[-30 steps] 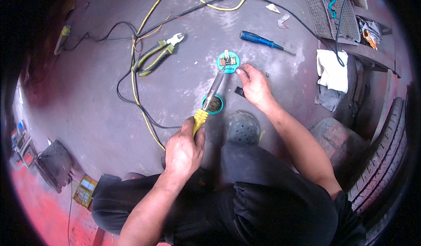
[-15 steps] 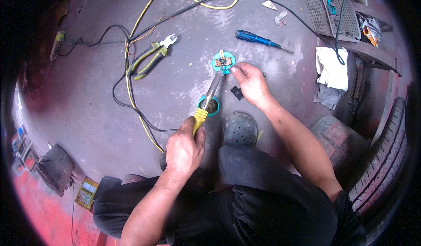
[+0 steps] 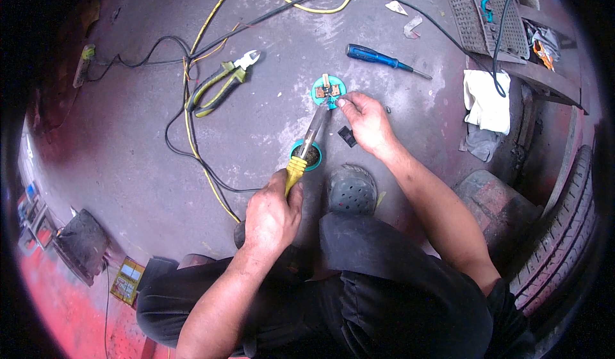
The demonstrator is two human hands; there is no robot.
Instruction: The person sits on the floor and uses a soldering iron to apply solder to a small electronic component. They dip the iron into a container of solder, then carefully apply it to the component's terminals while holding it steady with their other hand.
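My left hand [image 3: 270, 215] is closed around the yellow handle of a soldering iron [image 3: 312, 135]. The iron's shaft slants up, and its tip meets the lower edge of a teal round lid [image 3: 339, 83] on the floor. On that lid sits a small component with copper-coloured plates [image 3: 320, 92]. At the lid's right edge, the thumb and fingertips of my right hand [image 3: 366, 123] are pinched together; what they hold is too small to make out. Below the iron's shaft stands a teal-rimmed round tin [image 3: 316, 160] with dark contents. A small black plastic piece [image 3: 346, 136] lies beside my right hand.
Cutting pliers [image 3: 221, 87] lie to the left, near yellow and black cables [image 3: 187, 103]. A blue screwdriver [image 3: 375, 58] is beyond my right hand. At the right are a white cloth [image 3: 487, 99], a perforated metal tray [image 3: 464, 13] and a tyre [image 3: 564, 224]. My shoe [image 3: 352, 189] is close below.
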